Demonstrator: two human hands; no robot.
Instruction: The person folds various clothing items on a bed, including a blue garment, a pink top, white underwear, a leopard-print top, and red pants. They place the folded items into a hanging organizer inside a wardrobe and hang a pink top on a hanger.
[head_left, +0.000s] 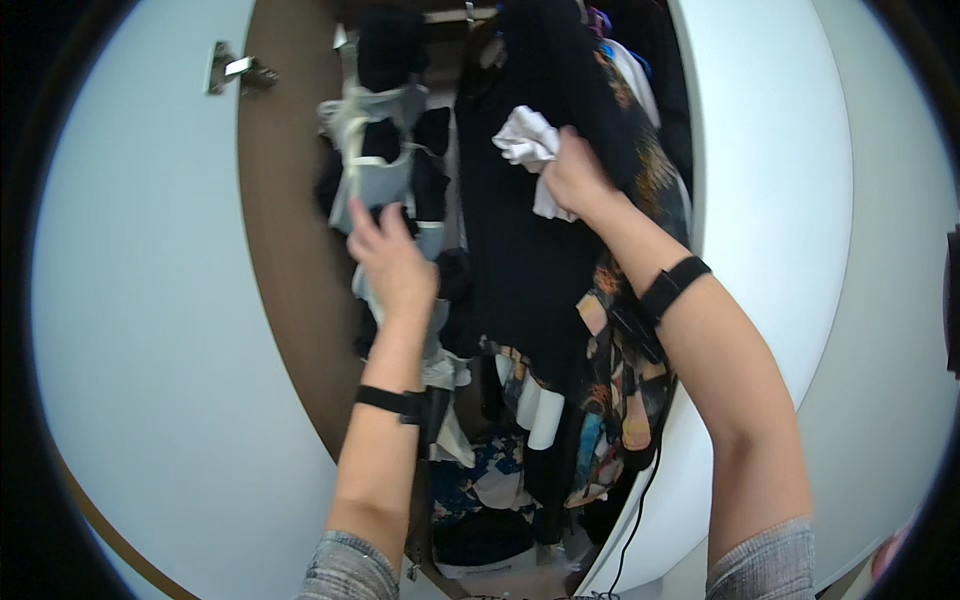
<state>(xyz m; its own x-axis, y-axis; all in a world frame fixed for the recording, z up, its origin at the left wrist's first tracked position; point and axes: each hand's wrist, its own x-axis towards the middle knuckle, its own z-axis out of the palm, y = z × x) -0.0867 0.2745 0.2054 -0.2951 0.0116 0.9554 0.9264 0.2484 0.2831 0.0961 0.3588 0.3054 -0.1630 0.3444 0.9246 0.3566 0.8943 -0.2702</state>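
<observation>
Crumpled white cloth (527, 137) is bunched in my right hand (579, 174), in front of a black hanging garment (525, 262). My left hand (394, 262) is raised with its fingers apart, at or just before a hanging column of grey, white and black fabric pieces (382, 180). Whether its fingertips touch that fabric I cannot tell. Motion blurs both hands a little. Part of the column is hidden behind my left hand and forearm.
A pale wardrobe door (150, 262) with a metal hinge (240, 69) stands open on the left. On the right is a white panel (765, 187). Patterned clothes (615, 360) hang beside the black garment, and folded dark fabric (484, 536) lies below. A black cable (637, 517) runs down my right side.
</observation>
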